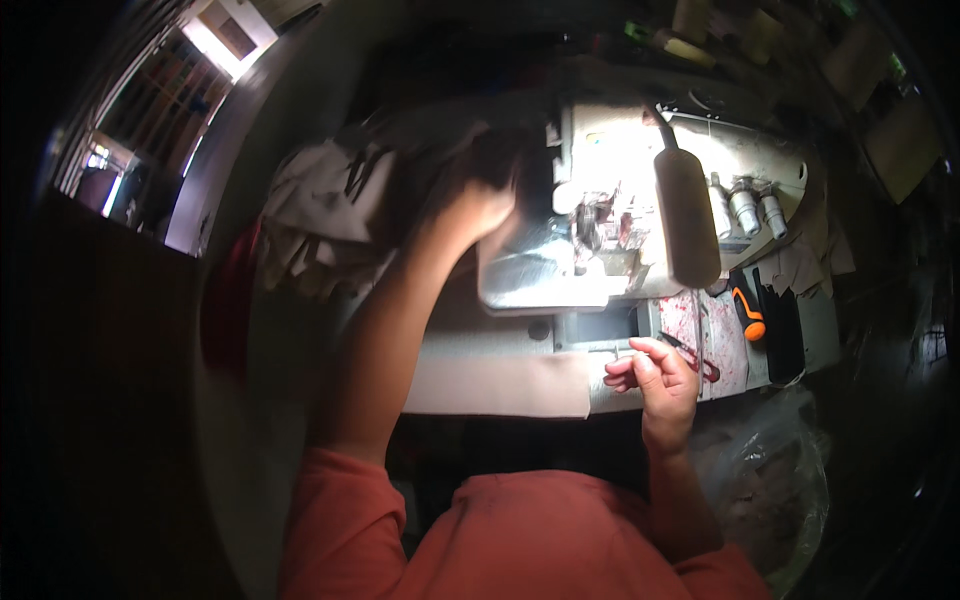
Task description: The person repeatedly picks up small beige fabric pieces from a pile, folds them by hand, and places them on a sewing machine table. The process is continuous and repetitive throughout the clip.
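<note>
A sewing machine point(535, 275) stands before me, its right part brightly lit and full of metal parts. My left hand point(480, 210) reaches over its left side, beside a dark shape, and motion smears its fingers. In front of the machine, my right hand point(662, 385) is closed in a pinch, thumb against fingers. A thin pale sliver shows at those fingertips, too small to name. Close to that hand lie red-handled snips point(708, 370), partly behind the fingers. Along the near table edge, left of my right hand, a beige cloth strip point(500, 385) lies flat.
A lamp point(690, 225) hangs over the machine's right part. An orange-and-black handled tool point(748, 310) lies at the right. Crumpled white cloth point(325, 190) is heaped at the left. Below the table's right edge, a clear plastic bag point(775, 470) holds scraps.
</note>
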Demonstrator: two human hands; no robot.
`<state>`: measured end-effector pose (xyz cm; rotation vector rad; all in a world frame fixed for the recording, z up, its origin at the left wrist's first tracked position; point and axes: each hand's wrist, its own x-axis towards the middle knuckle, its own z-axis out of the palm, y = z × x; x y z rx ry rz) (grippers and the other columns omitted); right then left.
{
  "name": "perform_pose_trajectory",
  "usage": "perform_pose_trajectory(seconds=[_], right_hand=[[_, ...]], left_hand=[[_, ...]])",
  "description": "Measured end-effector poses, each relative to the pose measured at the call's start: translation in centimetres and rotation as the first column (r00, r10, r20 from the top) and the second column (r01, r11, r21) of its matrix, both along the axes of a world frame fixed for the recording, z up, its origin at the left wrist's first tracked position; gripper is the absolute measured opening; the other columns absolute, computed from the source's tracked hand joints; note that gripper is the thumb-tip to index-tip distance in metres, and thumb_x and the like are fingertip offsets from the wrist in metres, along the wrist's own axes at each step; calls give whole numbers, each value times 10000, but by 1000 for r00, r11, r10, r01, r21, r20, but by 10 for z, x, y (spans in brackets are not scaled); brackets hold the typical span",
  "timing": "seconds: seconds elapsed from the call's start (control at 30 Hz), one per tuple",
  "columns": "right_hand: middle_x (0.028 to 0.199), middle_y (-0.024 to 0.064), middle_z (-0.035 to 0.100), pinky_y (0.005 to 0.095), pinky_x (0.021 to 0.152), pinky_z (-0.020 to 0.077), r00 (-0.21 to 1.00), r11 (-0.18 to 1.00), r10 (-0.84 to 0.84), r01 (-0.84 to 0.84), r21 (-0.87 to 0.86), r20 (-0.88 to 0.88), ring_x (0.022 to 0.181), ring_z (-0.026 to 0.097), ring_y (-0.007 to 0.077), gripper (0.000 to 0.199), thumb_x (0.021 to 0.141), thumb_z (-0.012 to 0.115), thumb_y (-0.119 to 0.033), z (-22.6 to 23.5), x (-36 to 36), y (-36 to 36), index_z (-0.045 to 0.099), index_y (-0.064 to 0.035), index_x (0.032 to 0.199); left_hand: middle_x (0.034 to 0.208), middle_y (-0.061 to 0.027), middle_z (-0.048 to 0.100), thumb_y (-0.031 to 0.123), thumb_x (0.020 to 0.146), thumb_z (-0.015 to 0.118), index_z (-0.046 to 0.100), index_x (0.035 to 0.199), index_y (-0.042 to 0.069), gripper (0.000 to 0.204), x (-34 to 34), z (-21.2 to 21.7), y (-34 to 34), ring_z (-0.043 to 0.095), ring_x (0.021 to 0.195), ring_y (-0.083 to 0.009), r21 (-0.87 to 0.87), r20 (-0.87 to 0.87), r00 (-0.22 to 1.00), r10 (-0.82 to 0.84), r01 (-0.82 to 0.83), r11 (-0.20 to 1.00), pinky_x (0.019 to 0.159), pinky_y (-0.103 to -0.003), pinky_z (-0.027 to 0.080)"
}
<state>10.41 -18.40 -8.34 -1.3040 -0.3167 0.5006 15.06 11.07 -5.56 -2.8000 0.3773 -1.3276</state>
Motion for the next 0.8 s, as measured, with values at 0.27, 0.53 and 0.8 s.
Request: perform_pose_trajectory(seconds=[0.27,0.53,0.8], right_hand=[[795,99,593,204,613,436,997,995,38,-44,-94,-70,669,555,109,188,851,423,-57,-10,-6,-20,500,29,1000],[795,93,588,204,614,434,994,986,94,-100,-131,-51,679,545,105,191,846,437,-60,4,-17,-18,500,29,1002],[807,80,565,221,586,416,852,915,277,-92,-393,444,685,522,113,152,770,574,-101,5,-8,15,540,14,864]], left_hand=[[781,-114,534,126,713,599,539,800,26,145,-122,0,-109,505,712,-272,-457,-374,909,-185,-7,890,657,-341,417],[725,-79,495,138,693,617,516,667,31,150,-117,-41,-130,469,743,-242,-680,-444,854,-271,-124,723,699,-327,380],[800,-76,530,79,714,587,584,758,34,63,-123,-41,-127,486,789,-242,-759,-182,930,-321,75,646,708,-334,396]])
